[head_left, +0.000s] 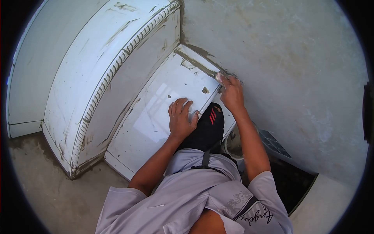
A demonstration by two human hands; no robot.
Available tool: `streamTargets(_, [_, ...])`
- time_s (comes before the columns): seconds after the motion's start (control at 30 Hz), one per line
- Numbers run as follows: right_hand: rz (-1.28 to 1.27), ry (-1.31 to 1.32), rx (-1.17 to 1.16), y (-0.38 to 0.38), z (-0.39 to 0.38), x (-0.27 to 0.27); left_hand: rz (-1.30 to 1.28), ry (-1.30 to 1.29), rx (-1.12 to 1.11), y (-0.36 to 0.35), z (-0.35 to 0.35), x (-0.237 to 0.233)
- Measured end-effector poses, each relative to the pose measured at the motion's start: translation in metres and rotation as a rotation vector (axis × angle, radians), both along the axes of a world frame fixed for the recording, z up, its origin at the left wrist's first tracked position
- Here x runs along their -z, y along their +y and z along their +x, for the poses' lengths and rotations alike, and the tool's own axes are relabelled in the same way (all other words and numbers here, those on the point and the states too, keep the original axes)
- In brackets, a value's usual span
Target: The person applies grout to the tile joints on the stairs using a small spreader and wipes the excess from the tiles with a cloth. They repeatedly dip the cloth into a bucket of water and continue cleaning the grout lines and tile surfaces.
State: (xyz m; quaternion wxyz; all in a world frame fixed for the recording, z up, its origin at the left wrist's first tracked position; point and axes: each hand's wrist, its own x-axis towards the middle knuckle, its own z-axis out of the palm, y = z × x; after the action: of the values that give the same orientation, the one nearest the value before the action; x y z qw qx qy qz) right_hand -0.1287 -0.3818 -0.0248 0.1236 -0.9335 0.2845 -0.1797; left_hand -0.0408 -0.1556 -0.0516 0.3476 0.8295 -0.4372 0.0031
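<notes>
My left hand (181, 117) rests with its fingers spread on the glossy white tile (152, 105) of a stair step, close to the step's front edge. My right hand (233, 93) is at the wall end of that edge, its fingers bent together against the end of a narrow white skirting strip (198, 59). Something pale and smeared shows at its fingertips; whether it is a small piece or paste on the skin, I cannot make out. Grey mortar streaks run along the strip and the wall joint. My knee in black trousers (208, 124) is beside the left hand.
Higher tiled steps with a ridged nosing (107, 82) rise on the left, smeared with mortar. A bare plaster wall (288, 70) stands on the right. Below my right arm are a bucket (233, 142), a dark tile piece (274, 143) and a dark opening (292, 179).
</notes>
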Motion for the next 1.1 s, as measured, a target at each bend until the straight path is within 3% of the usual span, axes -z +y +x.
streamTargets(0.13, [0.004, 0.043, -0.237, 0.071, -0.009, -0.012, -0.043, 0.014, -0.005, 0.000, 0.000, 0.002])
streamTargets(0.27, [-0.163, 0.045, -0.130, 0.062, 0.007, 0.014, -0.071, 0.022, 0.000, 0.002, 0.001, 0.005])
streamTargets(0.37, [-0.099, 0.058, 0.018, 0.000, 0.012, 0.011, -0.068, 0.018, 0.000, 0.001, 0.000, 0.003])
streamTargets(0.47, [-0.118, 0.159, -0.015, -0.013, 0.004, 0.007, -0.075, 0.017, -0.004, 0.000, -0.001, 0.002])
streamTargets(0.57, [-0.119, 0.176, 0.089, 0.006, -0.009, 0.016, -0.063, 0.029, -0.013, 0.000, -0.001, 0.001])
streamTargets(1.1, [-0.148, 0.134, 0.126, 0.001, -0.002, 0.007, -0.039, 0.017, 0.000, 0.000, -0.003, 0.001])
